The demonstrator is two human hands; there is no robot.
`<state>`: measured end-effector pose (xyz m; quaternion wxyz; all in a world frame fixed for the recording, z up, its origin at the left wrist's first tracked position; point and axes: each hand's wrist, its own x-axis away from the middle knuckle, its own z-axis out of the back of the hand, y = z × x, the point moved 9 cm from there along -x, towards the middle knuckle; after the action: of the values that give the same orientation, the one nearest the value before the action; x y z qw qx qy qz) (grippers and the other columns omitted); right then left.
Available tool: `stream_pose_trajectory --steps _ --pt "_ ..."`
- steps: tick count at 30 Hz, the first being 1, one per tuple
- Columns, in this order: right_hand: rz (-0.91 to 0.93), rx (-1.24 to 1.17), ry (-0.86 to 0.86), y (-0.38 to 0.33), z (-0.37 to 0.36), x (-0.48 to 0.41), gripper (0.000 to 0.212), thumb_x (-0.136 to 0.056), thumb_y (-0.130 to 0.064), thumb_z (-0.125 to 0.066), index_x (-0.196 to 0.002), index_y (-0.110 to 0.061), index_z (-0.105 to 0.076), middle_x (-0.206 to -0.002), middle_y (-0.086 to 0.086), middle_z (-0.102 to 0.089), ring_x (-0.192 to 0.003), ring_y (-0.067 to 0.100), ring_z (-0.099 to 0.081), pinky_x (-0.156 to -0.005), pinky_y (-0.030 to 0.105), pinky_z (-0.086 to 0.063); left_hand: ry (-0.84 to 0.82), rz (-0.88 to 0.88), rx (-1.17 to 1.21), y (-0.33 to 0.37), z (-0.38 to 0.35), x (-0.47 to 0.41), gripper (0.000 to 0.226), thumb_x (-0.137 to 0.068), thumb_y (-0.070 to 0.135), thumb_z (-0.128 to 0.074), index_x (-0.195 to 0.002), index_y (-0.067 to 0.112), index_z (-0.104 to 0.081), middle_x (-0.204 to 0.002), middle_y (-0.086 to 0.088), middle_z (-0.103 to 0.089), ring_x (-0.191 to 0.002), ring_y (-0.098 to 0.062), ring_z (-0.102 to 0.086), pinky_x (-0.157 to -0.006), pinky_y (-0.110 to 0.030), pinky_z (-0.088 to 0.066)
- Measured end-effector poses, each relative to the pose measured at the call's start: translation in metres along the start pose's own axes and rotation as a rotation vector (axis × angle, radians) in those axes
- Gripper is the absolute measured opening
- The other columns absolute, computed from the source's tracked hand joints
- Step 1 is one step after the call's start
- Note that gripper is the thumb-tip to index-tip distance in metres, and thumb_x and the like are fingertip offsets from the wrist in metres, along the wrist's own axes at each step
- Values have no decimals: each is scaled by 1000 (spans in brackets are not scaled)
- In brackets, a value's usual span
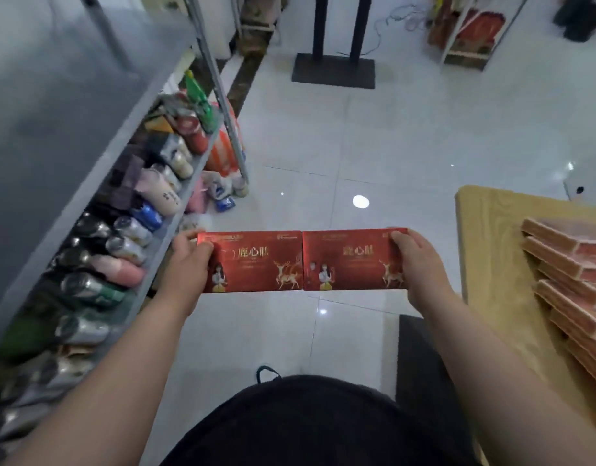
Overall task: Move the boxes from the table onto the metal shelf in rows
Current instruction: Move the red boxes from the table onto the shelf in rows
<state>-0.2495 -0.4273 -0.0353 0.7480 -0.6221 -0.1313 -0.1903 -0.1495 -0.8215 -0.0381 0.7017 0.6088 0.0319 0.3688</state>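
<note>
Head view.

A: Why are the two red boxes carried end to end?

B: My guess is that they are meant to go down as one row. The left box point(252, 262) and right box point(353, 260) touch at their short ends. They are in mid-air over the floor, between the shelf point(71, 112) and the desk point(485, 230).

A: And the hands?

B: The left grip point(185, 264) clasps the outer end of the left box with its thumb on the top face. The right grip point(421, 267) does the same on the right box. The inward squeeze probably keeps the pair level.

A: What is unclear?

B: The fingers beneath the boxes are hidden. The stack point(565, 270) left on the desk is cut by the frame edge, so it can't be counted. The shelf top is a grey blur. The cans point(131, 230) on the tier below are smeared too.
</note>
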Motion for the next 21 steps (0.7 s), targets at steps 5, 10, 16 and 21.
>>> stream_pose_trajectory --steps 5,10,16,21 --pt "24 103 -208 -41 -111 -43 22 -93 -41 -47 -91 -28 -65 -100 3 -69 -96 27 -69 -78 44 -56 211 24 44 5 81 -22 17 -86 35 -52 -103 36 -55 -100 -2 -64 -88 -19 -66 -81 -47 -58" --pt "122 206 -490 -89 -207 -68 38 -91 -54 -62 -113 -23 -60 -106 1 -70 -92 22 -72 -70 38 -59 398 65 166 3 126 -22 22 -96 32 -49 -118 31 -50 -103 -3 -64 -84 -19 -70 -62 -37 -58" --pt "285 289 -813 -163 -309 -75 52 -75 -48 -84 -113 -20 -63 -106 5 -75 -89 22 -76 -61 36 -59 694 24 268 28 168 7 23 -98 26 -57 -118 28 -47 -106 7 -62 -79 -8 -68 -55 -27 -51" --pt "452 326 -1037 -228 -380 -46 49 -78 -48 -82 -115 -23 -62 -102 0 -74 -87 19 -75 -65 37 -61 920 -58 302 57 205 52 29 -95 32 -62 -120 33 -46 -109 9 -63 -89 -10 -67 -76 -36 -53"
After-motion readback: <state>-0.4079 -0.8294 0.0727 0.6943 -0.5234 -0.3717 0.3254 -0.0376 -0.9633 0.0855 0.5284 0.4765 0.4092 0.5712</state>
